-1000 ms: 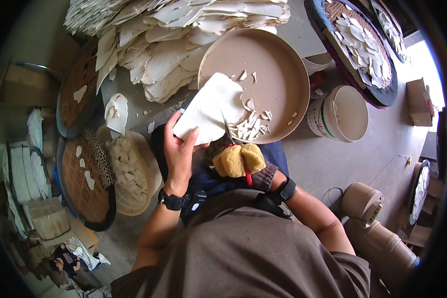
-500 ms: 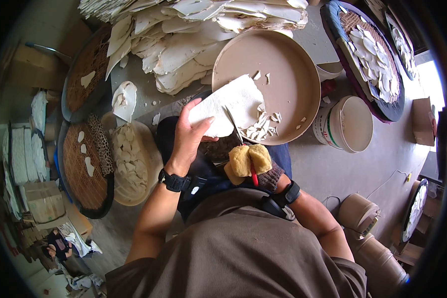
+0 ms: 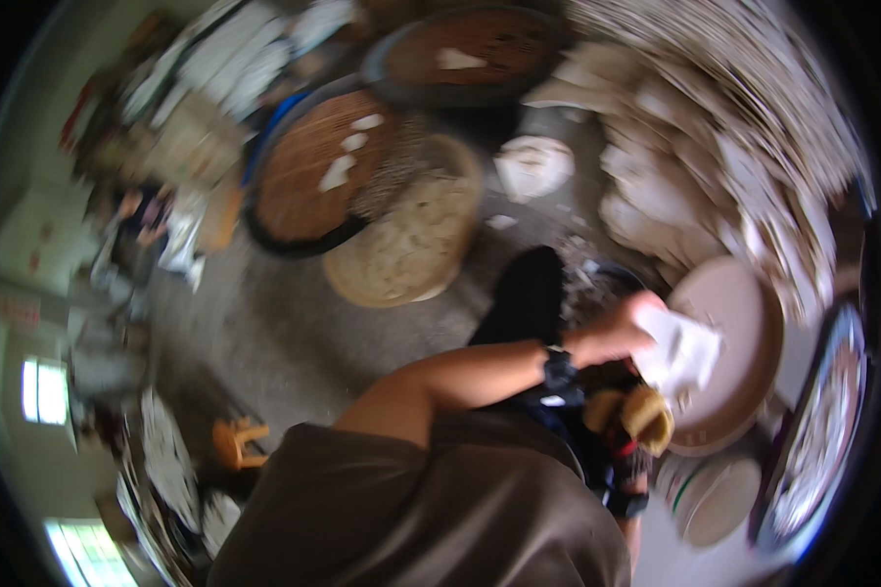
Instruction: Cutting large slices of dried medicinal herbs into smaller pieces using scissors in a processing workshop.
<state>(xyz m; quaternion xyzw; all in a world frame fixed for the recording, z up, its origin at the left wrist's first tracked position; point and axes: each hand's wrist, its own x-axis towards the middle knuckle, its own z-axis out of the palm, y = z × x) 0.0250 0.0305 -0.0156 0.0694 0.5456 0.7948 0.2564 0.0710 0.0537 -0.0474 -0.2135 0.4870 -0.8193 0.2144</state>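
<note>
Left hand [image 3: 617, 331] pinches white sheet [image 3: 683, 350] at one edge; over-squeezing could snap it. Right hand [image 3: 630, 423]: blur plus yellow padding [image 3: 653, 411], can't tell grip; a slip could tear it.

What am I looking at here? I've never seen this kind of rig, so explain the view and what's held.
There is no robot: these are a person's bare-armed hands, seen by a fisheye camera worn on the head, so edges bend. This moment is blurred. The left hand grips a white sheet, which overlaps a round brown tray in view. The right hand, with yellow padding, is just below the sheet; something red shows there, but blur hides the grip. Around them are stacked pale sheets, a white bucket, a tub and a woven tray bearing white pieces.
</note>
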